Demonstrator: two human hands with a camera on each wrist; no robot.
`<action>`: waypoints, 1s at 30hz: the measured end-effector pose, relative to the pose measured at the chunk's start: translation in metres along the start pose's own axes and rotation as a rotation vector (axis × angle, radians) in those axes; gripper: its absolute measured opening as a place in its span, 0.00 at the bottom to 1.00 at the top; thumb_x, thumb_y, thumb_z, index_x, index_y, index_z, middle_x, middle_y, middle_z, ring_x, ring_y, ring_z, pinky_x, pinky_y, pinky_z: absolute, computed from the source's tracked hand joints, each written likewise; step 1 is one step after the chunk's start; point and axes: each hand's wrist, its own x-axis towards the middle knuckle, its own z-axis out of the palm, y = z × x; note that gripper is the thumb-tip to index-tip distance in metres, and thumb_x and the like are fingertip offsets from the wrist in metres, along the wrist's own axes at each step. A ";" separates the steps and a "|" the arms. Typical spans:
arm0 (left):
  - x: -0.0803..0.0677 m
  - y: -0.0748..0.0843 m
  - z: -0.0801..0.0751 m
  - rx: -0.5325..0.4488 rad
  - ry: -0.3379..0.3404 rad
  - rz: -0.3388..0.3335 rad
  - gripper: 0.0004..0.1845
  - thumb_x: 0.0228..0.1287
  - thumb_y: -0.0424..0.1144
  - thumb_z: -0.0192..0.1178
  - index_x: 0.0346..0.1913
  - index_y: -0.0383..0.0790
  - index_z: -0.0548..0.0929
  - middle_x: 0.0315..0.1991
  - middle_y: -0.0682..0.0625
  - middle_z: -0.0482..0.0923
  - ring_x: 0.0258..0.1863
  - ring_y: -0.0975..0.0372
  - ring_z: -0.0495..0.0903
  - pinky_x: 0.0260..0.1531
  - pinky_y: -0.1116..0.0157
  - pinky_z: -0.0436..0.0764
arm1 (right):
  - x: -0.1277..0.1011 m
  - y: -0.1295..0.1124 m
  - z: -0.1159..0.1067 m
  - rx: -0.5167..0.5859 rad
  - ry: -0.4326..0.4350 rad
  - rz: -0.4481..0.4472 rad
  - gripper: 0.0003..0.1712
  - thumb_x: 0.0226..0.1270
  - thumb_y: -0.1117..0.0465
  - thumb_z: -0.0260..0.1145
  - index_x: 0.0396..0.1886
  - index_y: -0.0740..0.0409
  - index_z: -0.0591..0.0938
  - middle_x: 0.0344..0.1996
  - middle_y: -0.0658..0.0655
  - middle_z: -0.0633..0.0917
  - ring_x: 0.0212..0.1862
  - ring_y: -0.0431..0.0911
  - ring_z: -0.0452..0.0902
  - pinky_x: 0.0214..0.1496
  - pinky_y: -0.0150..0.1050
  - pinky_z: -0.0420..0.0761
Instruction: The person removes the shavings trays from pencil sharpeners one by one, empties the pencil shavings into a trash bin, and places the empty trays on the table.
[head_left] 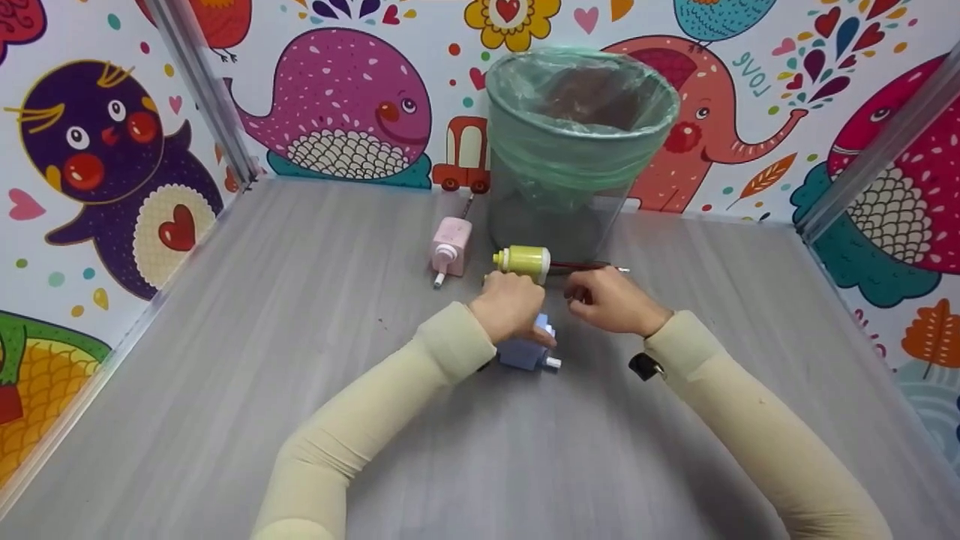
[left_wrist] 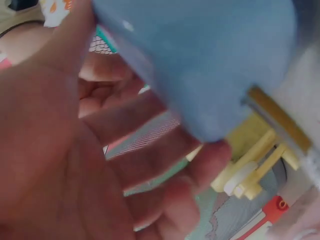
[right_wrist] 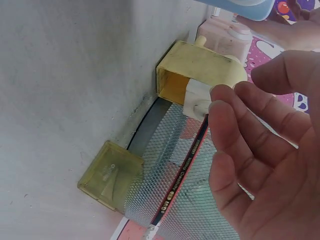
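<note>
My left hand point(head_left: 511, 309) holds a blue pencil sharpener point(head_left: 521, 354), its thumb and fingers about the body in the left wrist view; its white crank knob points right in the head view. Beyond it lies a yellow pencil sharpener point(head_left: 525, 259) with a dark red-striped pencil point(right_wrist: 180, 175) in its white front. Near that pencil my right hand point(head_left: 619, 301) hovers with loosely bent fingers and nothing visible in its grasp. In the right wrist view, a see-through yellow drawer point(right_wrist: 110, 175) sits apart from the yellow sharpener, whose drawer slot gapes.
A pink pencil sharpener point(head_left: 450, 246) stands left of the yellow one, a pencil point(head_left: 469, 204) sticking out behind it. Behind them a mesh waste bin point(head_left: 551, 217) with a green liner stands against the cartoon-printed wall point(head_left: 457, 75). Metal posts point(head_left: 217, 97) edge the grey table point(head_left: 300, 247).
</note>
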 end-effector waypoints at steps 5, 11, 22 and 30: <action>0.002 -0.006 -0.005 -0.113 -0.015 0.059 0.29 0.55 0.60 0.72 0.54 0.44 0.85 0.47 0.48 0.86 0.45 0.54 0.84 0.48 0.52 0.84 | 0.002 0.000 -0.003 0.003 0.002 0.022 0.06 0.62 0.67 0.65 0.36 0.65 0.85 0.26 0.56 0.85 0.27 0.42 0.75 0.32 0.38 0.78; 0.002 -0.017 -0.008 -0.246 -0.068 0.149 0.27 0.57 0.41 0.74 0.62 0.50 0.83 0.60 0.52 0.83 0.56 0.57 0.81 0.57 0.51 0.80 | 0.004 0.000 -0.003 0.001 -0.023 0.044 0.05 0.63 0.65 0.66 0.36 0.62 0.85 0.26 0.55 0.84 0.27 0.42 0.76 0.32 0.37 0.78; -0.001 -0.019 -0.003 -0.372 0.018 0.084 0.23 0.60 0.47 0.72 0.58 0.46 0.84 0.59 0.49 0.81 0.58 0.56 0.80 0.57 0.49 0.80 | 0.000 0.006 0.009 0.006 -0.064 0.007 0.04 0.62 0.65 0.65 0.34 0.61 0.84 0.25 0.55 0.84 0.26 0.40 0.74 0.31 0.37 0.77; 0.007 -0.003 0.015 -0.151 0.153 -0.318 0.44 0.62 0.72 0.54 0.59 0.32 0.81 0.53 0.41 0.83 0.42 0.53 0.87 0.39 0.60 0.87 | 0.000 0.003 0.015 -0.006 -0.114 0.070 0.08 0.64 0.63 0.65 0.39 0.61 0.85 0.30 0.56 0.87 0.29 0.42 0.76 0.35 0.40 0.82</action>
